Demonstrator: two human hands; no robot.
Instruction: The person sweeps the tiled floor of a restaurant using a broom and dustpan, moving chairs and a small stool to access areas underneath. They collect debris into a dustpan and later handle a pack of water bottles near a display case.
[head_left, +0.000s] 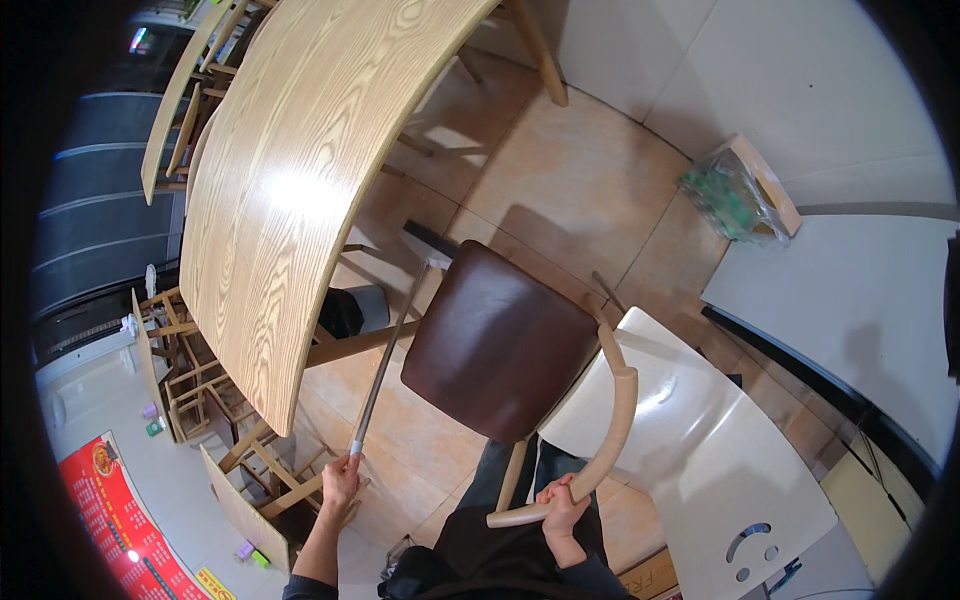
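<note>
My left hand (342, 480) grips the upper end of a long metal handle (386, 367), which slants away from me. A pale joint links it to a broom or mop head (426, 238), dark and partly hidden behind the chair seat. My right hand (562, 508) is closed around the curved wooden back rail of an armchair (621, 412). That chair has a dark brown padded seat (510, 337) and is tilted. Beyond the handle stands a wood-grain table (300, 187). A white moulded chair (697, 442) with cut-out holes touches or nearly touches the armchair on the right.
A grey bin (370, 307) with a black liner stands under the table edge. By the wall lies a cardboard box (766, 184) with a plastic bag of green things. A white cabinet (832, 300) is at right. More tables and wooden chairs (255, 487) stand at left. Tiled floor (577, 180) shows between.
</note>
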